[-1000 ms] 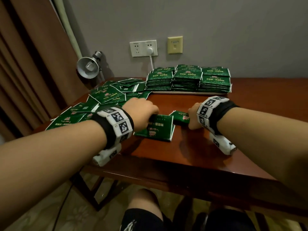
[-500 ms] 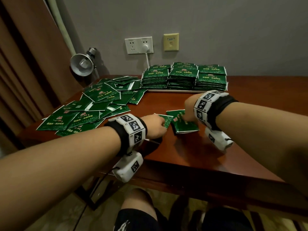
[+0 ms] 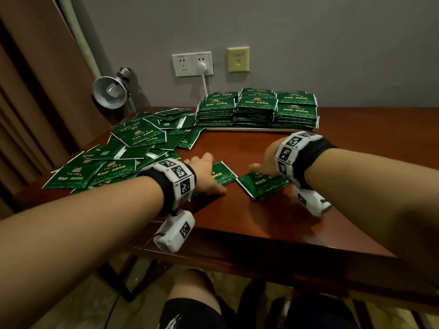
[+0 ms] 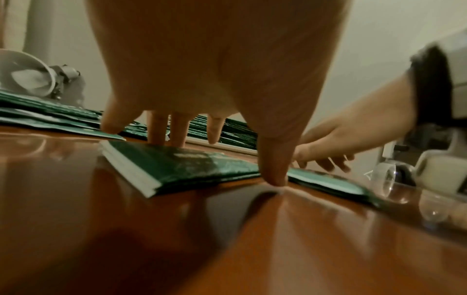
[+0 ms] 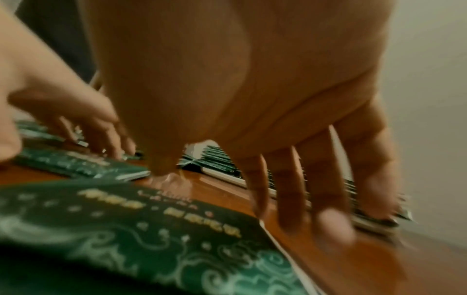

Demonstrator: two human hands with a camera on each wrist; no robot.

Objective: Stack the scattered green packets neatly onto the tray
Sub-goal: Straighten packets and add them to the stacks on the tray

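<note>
Two small stacks of green packets lie side by side on the wooden table near its front. My left hand (image 3: 204,167) has straight fingers touching the left stack (image 3: 224,176), with the thumb tip on the table beside the left stack (image 4: 177,167) in the left wrist view. My right hand (image 3: 263,166) hovers with spread fingers over the right stack (image 3: 263,187), which fills the blurred right wrist view as the right stack (image 5: 151,229). Several tall packet stacks (image 3: 256,110) stand on the white tray (image 3: 249,130) at the back. Scattered packets (image 3: 133,148) cover the table's left side.
A metal lamp (image 3: 109,91) stands at the table's back left corner, next to a brown curtain (image 3: 35,91). A wall socket (image 3: 192,64) with a plugged cable is behind the tray. My knees show below the table's front edge (image 3: 237,248).
A second ago both hands gripped packets near the table's middle. They have let go, and the packets now lie as two small stacks under straightened, spread fingers.
</note>
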